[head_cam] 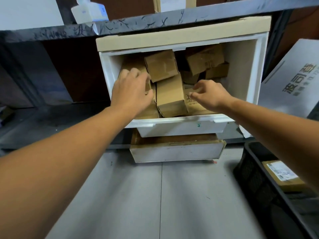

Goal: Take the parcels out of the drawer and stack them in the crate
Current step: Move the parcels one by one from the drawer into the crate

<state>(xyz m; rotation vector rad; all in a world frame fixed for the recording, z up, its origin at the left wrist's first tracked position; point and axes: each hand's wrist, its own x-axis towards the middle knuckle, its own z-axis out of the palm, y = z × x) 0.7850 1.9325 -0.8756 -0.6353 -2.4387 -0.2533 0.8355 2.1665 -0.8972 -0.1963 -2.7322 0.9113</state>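
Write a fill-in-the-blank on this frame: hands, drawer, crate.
1. The left hand and right hand both reach into the ____ drawer.
2. The parcels in it are brown ____.
3. The black crate, on the person's ____ side, shows one labelled parcel.
Missing: white; cardboard; right.

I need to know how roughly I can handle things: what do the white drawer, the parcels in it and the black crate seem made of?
White drawer: likely foam polystyrene, matte, with thick, soft-edged, scuffed walls. Parcels: brown cardboard, matte and creased, with folded flaps. Black crate: probably moulded plastic, dull; the wall looks perforated, though it is blurred.
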